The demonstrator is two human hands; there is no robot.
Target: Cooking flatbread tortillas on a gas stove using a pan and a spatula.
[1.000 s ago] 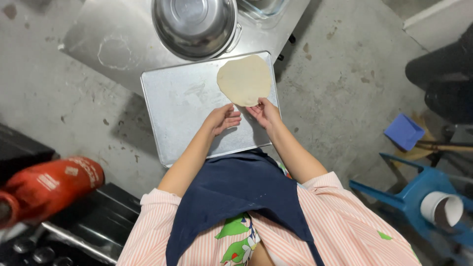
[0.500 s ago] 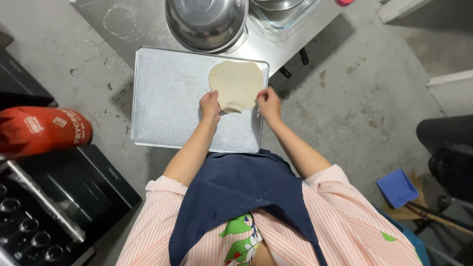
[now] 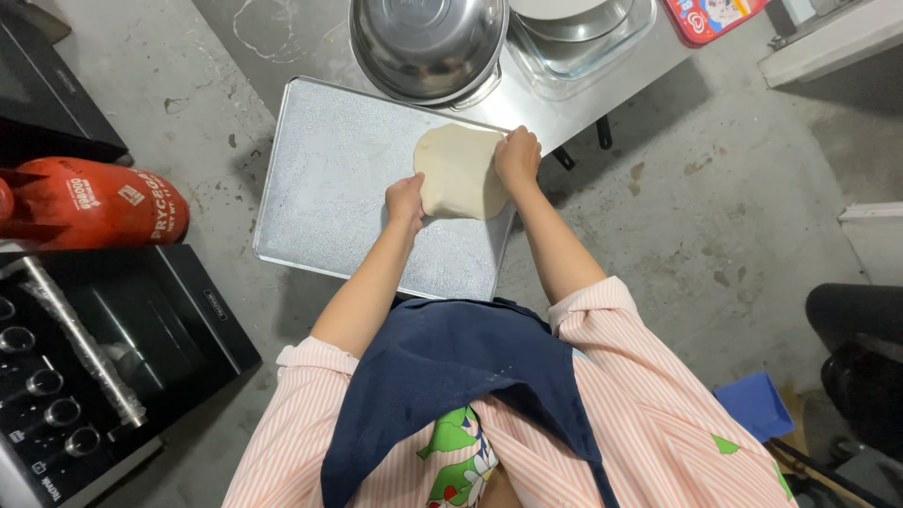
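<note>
A pale flat sheet of dough (image 3: 459,169) hangs lifted above a large metal tray (image 3: 329,188) on the steel table. My left hand (image 3: 406,200) grips the dough's near left edge. My right hand (image 3: 518,157) pinches its right edge near the tray's far corner. Both of my forearms reach forward from a pink striped shirt and a dark blue apron.
A big steel mixing bowl (image 3: 428,42) stands just beyond the tray, with a glass dish (image 3: 583,47) beside it. An orange gas cylinder (image 3: 89,202) and a black oven (image 3: 103,357) sit at the left. A blue stool (image 3: 757,404) stands on the concrete floor at the right.
The dough lay flat on the tray under my fingertips; now both hands have lifted it by its edges. My view has shifted right and closer.
</note>
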